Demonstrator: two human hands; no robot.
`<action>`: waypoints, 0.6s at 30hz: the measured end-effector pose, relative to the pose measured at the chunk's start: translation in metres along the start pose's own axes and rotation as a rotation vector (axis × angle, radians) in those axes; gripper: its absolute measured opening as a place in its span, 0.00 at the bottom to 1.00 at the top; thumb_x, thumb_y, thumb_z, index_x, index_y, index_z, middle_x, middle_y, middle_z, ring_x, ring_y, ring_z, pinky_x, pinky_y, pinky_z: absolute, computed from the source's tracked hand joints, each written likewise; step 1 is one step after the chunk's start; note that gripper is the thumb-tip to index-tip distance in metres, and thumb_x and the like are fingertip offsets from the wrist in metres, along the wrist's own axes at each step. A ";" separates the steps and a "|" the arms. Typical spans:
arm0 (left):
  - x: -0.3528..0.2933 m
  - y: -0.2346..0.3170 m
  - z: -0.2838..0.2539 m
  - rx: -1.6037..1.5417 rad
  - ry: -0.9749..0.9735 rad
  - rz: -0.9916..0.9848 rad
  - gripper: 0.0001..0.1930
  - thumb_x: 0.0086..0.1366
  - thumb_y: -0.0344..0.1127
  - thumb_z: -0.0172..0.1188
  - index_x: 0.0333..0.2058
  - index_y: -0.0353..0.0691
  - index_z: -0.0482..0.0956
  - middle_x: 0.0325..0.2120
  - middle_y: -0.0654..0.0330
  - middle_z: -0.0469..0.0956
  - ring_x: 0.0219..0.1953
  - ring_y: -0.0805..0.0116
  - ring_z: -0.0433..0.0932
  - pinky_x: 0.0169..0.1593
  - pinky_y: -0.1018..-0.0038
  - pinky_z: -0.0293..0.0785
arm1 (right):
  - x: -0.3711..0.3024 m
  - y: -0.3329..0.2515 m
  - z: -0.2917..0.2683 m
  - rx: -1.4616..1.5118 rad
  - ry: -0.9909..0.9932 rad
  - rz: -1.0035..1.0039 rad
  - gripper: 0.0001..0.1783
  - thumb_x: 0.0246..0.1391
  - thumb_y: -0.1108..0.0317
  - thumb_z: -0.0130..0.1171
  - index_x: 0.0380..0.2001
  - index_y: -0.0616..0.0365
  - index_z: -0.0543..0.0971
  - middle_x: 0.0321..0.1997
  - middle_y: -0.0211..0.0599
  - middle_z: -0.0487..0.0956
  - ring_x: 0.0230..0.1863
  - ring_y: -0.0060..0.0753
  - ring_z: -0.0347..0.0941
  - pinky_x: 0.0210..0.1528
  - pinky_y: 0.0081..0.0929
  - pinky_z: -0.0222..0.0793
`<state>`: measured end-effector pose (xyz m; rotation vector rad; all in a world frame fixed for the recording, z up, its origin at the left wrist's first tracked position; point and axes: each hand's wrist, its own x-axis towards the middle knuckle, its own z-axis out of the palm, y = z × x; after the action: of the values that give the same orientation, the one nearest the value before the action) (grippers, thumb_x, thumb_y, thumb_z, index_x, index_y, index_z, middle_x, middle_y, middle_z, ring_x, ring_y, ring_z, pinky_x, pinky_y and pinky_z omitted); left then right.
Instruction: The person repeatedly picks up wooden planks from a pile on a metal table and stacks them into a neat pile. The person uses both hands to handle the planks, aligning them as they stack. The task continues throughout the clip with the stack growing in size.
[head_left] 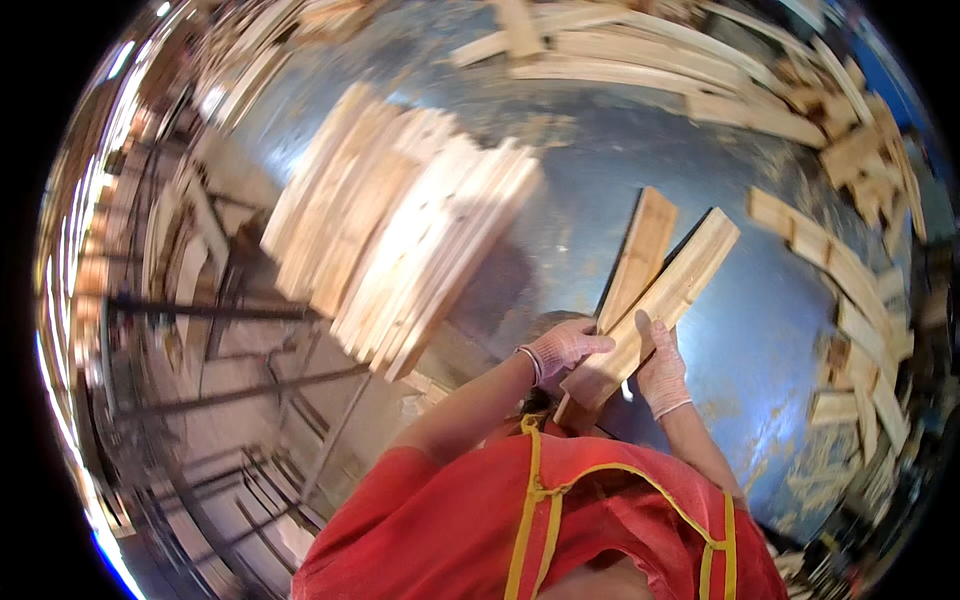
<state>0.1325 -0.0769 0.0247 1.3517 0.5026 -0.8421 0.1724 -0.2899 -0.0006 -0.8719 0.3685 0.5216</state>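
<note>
A short, pale wooden board [675,289] slants away from me in front of my body, held near its close end. My left hand [566,352], in a light work glove, is closed on its left edge with the thumb on the top face. On the opposite edge my right hand [662,373], gloved too, grips the same board, fingers partly hidden. Beneath it a second, browner board [640,243] lies crosswise, its far end angled left and its near end showing below. Whether my left hand also touches this lower board I cannot tell.
A large stack of planks [405,215] stands to the left, beside a dark metal rack [215,310]. Loose boards [640,60] lie along the far side of the blue-grey table [590,140]. More wood pieces [850,300] and scraps line the right side. Sawdust is scattered over the surface.
</note>
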 end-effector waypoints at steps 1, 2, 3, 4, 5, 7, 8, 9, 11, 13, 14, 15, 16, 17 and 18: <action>-0.010 -0.010 -0.017 0.140 0.134 0.093 0.38 0.59 0.56 0.73 0.60 0.35 0.78 0.56 0.40 0.77 0.57 0.42 0.79 0.62 0.58 0.75 | 0.006 0.017 0.014 -0.016 -0.049 0.000 0.42 0.67 0.62 0.67 0.78 0.51 0.57 0.69 0.42 0.74 0.71 0.45 0.70 0.73 0.46 0.69; -0.020 -0.025 -0.030 0.280 0.268 0.168 0.38 0.58 0.55 0.74 0.60 0.36 0.79 0.55 0.43 0.78 0.56 0.46 0.80 0.60 0.60 0.76 | 0.009 0.037 0.033 -0.092 -0.071 -0.033 0.41 0.68 0.60 0.67 0.77 0.53 0.59 0.68 0.42 0.75 0.69 0.45 0.72 0.73 0.47 0.69; -0.030 -0.040 -0.042 0.423 0.404 0.231 0.37 0.58 0.55 0.75 0.60 0.37 0.80 0.54 0.46 0.79 0.55 0.51 0.81 0.58 0.62 0.77 | 0.010 0.054 0.051 -0.084 -0.090 0.044 0.39 0.68 0.58 0.66 0.75 0.52 0.62 0.68 0.40 0.75 0.69 0.44 0.72 0.73 0.46 0.69; -0.044 -0.044 -0.053 0.512 0.519 0.354 0.35 0.59 0.52 0.72 0.60 0.36 0.77 0.54 0.43 0.78 0.55 0.46 0.81 0.58 0.58 0.78 | 0.012 0.070 0.077 -0.070 -0.106 0.117 0.36 0.69 0.55 0.66 0.74 0.51 0.65 0.69 0.39 0.75 0.68 0.44 0.72 0.73 0.46 0.70; -0.065 -0.038 -0.056 0.513 0.571 0.314 0.34 0.60 0.50 0.70 0.60 0.36 0.77 0.54 0.42 0.78 0.55 0.44 0.81 0.59 0.57 0.78 | 0.011 0.086 0.097 -0.056 -0.108 0.184 0.34 0.70 0.53 0.66 0.72 0.50 0.68 0.69 0.38 0.76 0.68 0.43 0.73 0.72 0.45 0.70; -0.112 -0.020 -0.064 0.517 0.667 0.241 0.31 0.61 0.47 0.67 0.59 0.37 0.76 0.53 0.41 0.78 0.55 0.39 0.81 0.59 0.53 0.77 | 0.013 0.124 0.123 0.045 -0.279 0.538 0.34 0.70 0.42 0.63 0.67 0.53 0.73 0.62 0.41 0.80 0.62 0.42 0.77 0.68 0.44 0.74; -0.124 -0.023 -0.076 0.586 0.693 0.224 0.30 0.62 0.44 0.64 0.61 0.38 0.72 0.51 0.42 0.79 0.55 0.40 0.80 0.59 0.50 0.77 | 0.014 0.136 0.133 -0.182 -0.312 0.610 0.35 0.70 0.41 0.61 0.66 0.57 0.74 0.62 0.40 0.81 0.62 0.39 0.77 0.66 0.43 0.74; -0.137 -0.033 -0.091 0.687 0.723 0.263 0.28 0.61 0.43 0.64 0.58 0.38 0.73 0.51 0.43 0.80 0.54 0.41 0.81 0.58 0.50 0.78 | 0.016 0.145 0.142 -0.410 -0.343 0.674 0.36 0.70 0.41 0.59 0.65 0.61 0.74 0.61 0.40 0.81 0.62 0.36 0.76 0.64 0.42 0.74; -0.163 -0.057 -0.120 0.897 0.768 0.342 0.24 0.59 0.42 0.65 0.52 0.38 0.76 0.49 0.45 0.80 0.53 0.43 0.83 0.55 0.49 0.80 | 0.047 0.150 0.170 -0.810 -0.427 0.323 0.35 0.69 0.44 0.62 0.66 0.60 0.73 0.60 0.38 0.81 0.60 0.34 0.77 0.63 0.41 0.74; -0.178 -0.105 -0.148 0.328 0.980 0.551 0.30 0.59 0.46 0.68 0.57 0.38 0.76 0.52 0.44 0.80 0.53 0.40 0.81 0.59 0.52 0.78 | 0.055 0.149 0.198 -0.871 -0.442 0.195 0.35 0.67 0.47 0.66 0.67 0.59 0.71 0.58 0.36 0.81 0.57 0.32 0.77 0.61 0.39 0.74; -0.198 -0.116 -0.166 0.388 1.259 0.487 0.34 0.59 0.46 0.70 0.62 0.37 0.74 0.55 0.43 0.79 0.56 0.41 0.79 0.62 0.53 0.76 | 0.044 0.139 0.222 -0.739 -0.412 0.239 0.36 0.66 0.49 0.67 0.67 0.58 0.70 0.57 0.35 0.81 0.54 0.31 0.77 0.59 0.39 0.74; -0.218 -0.125 -0.186 0.411 1.525 0.396 0.39 0.59 0.46 0.72 0.67 0.37 0.72 0.58 0.42 0.79 0.60 0.42 0.77 0.65 0.54 0.74 | 0.035 0.134 0.238 -0.598 -0.372 0.263 0.36 0.65 0.51 0.69 0.68 0.57 0.69 0.55 0.34 0.81 0.52 0.30 0.77 0.58 0.38 0.74; -0.217 -0.164 -0.216 0.402 1.713 0.322 0.35 0.64 0.44 0.70 0.67 0.39 0.72 0.58 0.47 0.79 0.60 0.48 0.78 0.61 0.58 0.76 | 0.029 0.138 0.245 -0.538 -0.315 0.255 0.39 0.62 0.56 0.73 0.69 0.54 0.67 0.51 0.32 0.79 0.45 0.24 0.74 0.51 0.33 0.76; -0.217 -0.206 -0.245 0.367 1.897 0.234 0.31 0.68 0.42 0.68 0.67 0.42 0.71 0.57 0.51 0.79 0.60 0.54 0.78 0.56 0.63 0.79 | 0.031 0.139 0.242 -0.527 -0.340 0.286 0.38 0.61 0.56 0.74 0.69 0.54 0.68 0.50 0.31 0.79 0.44 0.24 0.74 0.50 0.32 0.76; -0.227 -0.232 -0.273 -0.313 1.647 0.354 0.30 0.71 0.46 0.66 0.67 0.43 0.72 0.59 0.54 0.79 0.62 0.58 0.77 0.58 0.65 0.77 | 0.037 0.143 0.232 -0.510 -0.360 0.311 0.38 0.61 0.56 0.74 0.68 0.54 0.69 0.49 0.31 0.78 0.44 0.23 0.73 0.48 0.30 0.76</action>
<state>-0.1458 0.2415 -0.0029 1.5216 1.4835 0.8196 0.1427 -0.0186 0.0295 -1.1913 0.0336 1.0733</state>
